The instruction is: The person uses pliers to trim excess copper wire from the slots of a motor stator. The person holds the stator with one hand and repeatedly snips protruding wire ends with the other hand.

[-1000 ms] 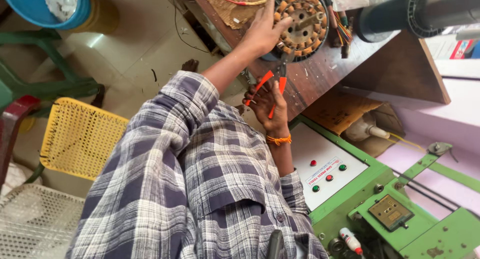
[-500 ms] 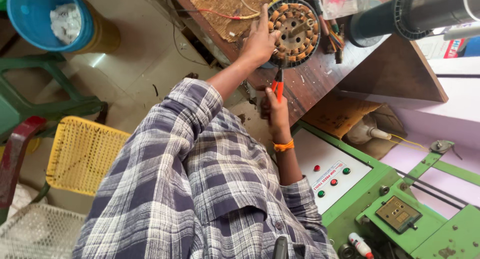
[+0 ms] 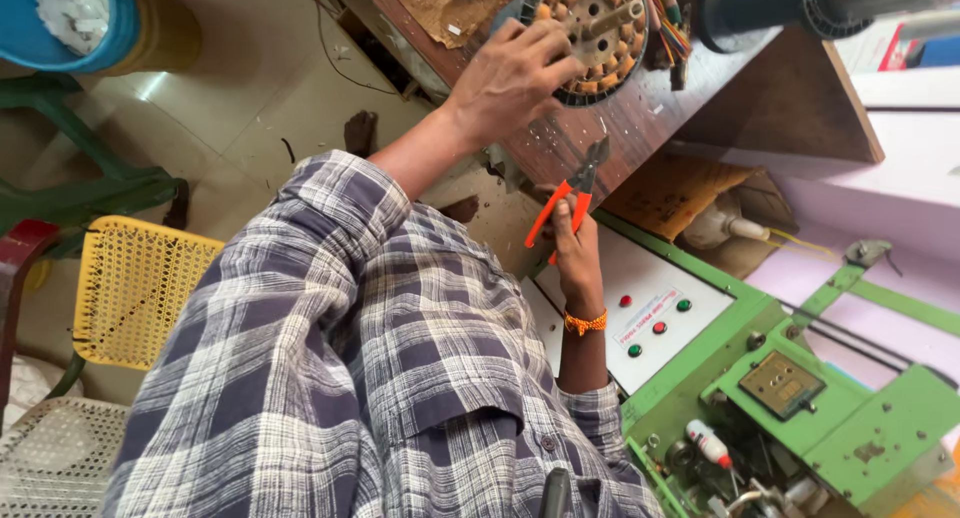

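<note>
Workshop, tiled floor, yellow mesh chair [image 3: 135, 293] off to one side. Brown wooden bench [image 3: 640, 128] carries a round motor stator [image 3: 590, 28]; left hand [image 3: 515, 78] clamped on its rim. Right hand [image 3: 575, 248] grips orange-handled pliers [image 3: 570, 193], long axis diagonal, nose pointing up toward the stator. Green machine [image 3: 800, 398] beside.

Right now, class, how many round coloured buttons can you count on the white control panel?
4 on the white control panel: a red button beside a green button in the upper row, and a green button beside a red button below. The forearm may hide others.
</note>
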